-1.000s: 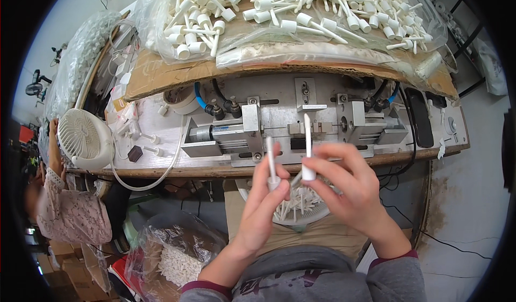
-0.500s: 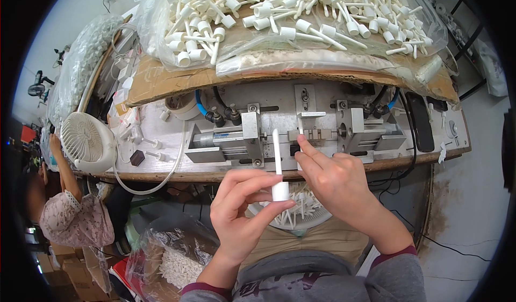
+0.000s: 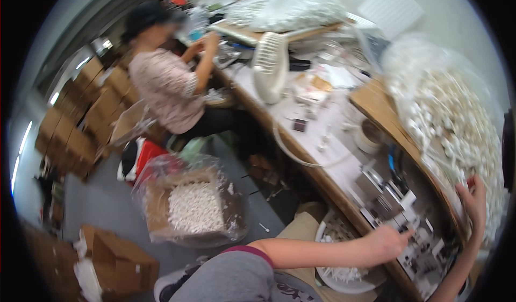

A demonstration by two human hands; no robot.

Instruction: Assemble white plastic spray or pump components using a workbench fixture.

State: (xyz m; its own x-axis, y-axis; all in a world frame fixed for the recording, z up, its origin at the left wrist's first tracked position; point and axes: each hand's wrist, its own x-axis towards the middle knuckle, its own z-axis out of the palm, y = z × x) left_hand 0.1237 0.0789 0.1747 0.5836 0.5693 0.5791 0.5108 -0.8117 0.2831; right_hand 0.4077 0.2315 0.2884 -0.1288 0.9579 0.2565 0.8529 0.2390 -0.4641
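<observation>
At the right of the frame, our right hand (image 3: 474,201) is at the near edge of a heap of white capped sticks (image 3: 446,119), which sits in clear plastic on a cardboard sheet (image 3: 379,100). Blur keeps us from telling whether its grip is clamped on a stick or apart. Toward the lower right, our left hand (image 3: 384,245) is over the metal machine (image 3: 384,197) on the counter (image 3: 301,140); we cannot tell its grip either. Below our left forearm we see a white basin (image 3: 357,287) of white sticks. Left of centre, a plastic-lined box (image 3: 158,205) holds small white pieces. A white fan (image 3: 270,68) stands at upper centre, and a co-worker (image 3: 166,87) sits at upper left.
</observation>
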